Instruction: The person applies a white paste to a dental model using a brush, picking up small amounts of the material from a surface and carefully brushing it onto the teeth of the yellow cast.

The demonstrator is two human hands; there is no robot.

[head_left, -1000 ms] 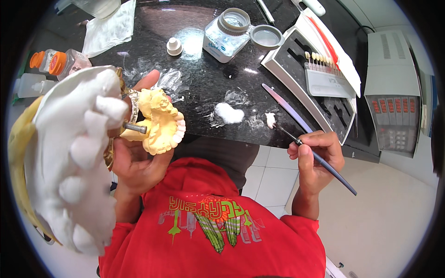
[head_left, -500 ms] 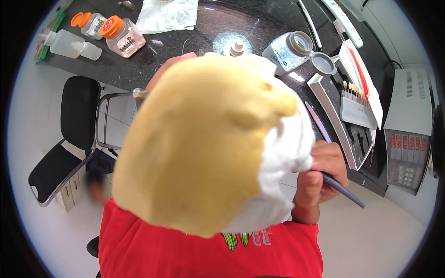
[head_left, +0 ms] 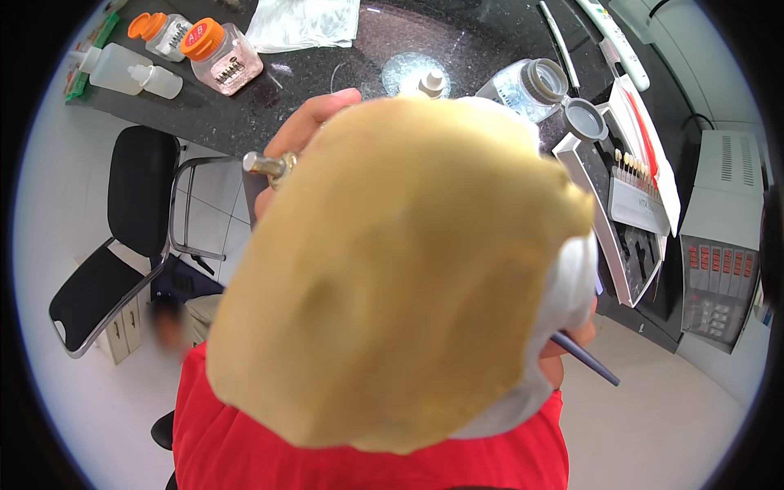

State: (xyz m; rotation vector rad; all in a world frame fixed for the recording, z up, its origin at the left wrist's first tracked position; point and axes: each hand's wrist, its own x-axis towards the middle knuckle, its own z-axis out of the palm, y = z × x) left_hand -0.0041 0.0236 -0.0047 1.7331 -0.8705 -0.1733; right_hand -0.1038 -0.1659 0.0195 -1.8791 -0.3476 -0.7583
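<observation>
A large plaster cast (head_left: 392, 269), yellow on most of its surface and white at the right side, fills the middle of the view close up and is blurred. My left hand (head_left: 300, 126) is closed around its far left side; part of the hand is hidden behind the cast. Beside those fingers a short metal rod (head_left: 265, 165) with a brassy collar sticks out. Low on the right, my right hand (head_left: 578, 336) is mostly covered by the cast. From its fingers juts the slim dark handle (head_left: 590, 359) of a tool whose tip is hidden.
On the black speckled counter (head_left: 327, 73) stand orange-capped jars (head_left: 224, 61), plastic bottles (head_left: 118, 69), a dropper bottle (head_left: 432, 82), an open jar (head_left: 527, 88) and a tooth shade guide (head_left: 639, 200) in its case. A black chair (head_left: 143, 192) stands left. Behind it a person is partly visible.
The cast has turned and shifted right and lower, so less white shows and more of the metal rod is visible. My right hand has gone largely behind the cast; its tool handle sits lower.
</observation>
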